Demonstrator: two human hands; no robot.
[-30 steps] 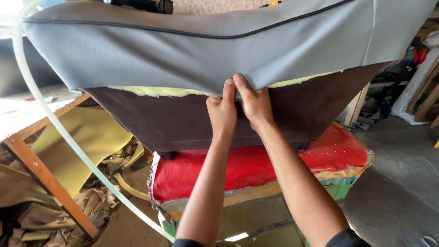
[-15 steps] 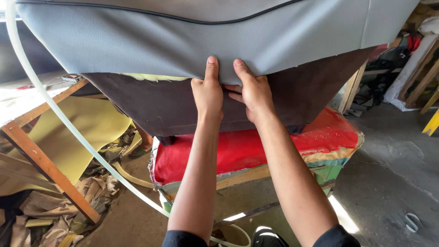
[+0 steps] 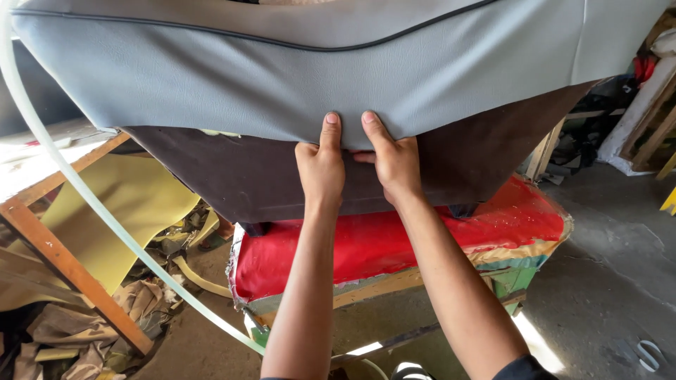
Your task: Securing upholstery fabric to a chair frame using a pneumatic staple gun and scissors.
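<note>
A large seat cushion in a grey vinyl cover [image 3: 296, 77] with dark piping fills the upper part of the head view. Its dark brown underside [image 3: 267, 186] faces me below the cover's lower edge. My left hand [image 3: 320, 169] and my right hand [image 3: 393, 160] sit side by side at the middle of that edge, thumbs pressed up on the grey vinyl, fingers curled behind it and gripping the hem. The cushion rests on a red-topped work stand [image 3: 394, 239].
A pale translucent hose [image 3: 84, 193] curves down the left side. A wooden frame [image 3: 67, 271] stands at left over yellow foam sheets [image 3: 134, 204] and fabric scraps on the floor. Grey concrete floor [image 3: 605, 281] lies at right, with timber and clutter behind.
Both hands have slid the grey cover's edge farther down over the brown underside, hiding the yellow foam strip. The view has moved closer to the cushion.
</note>
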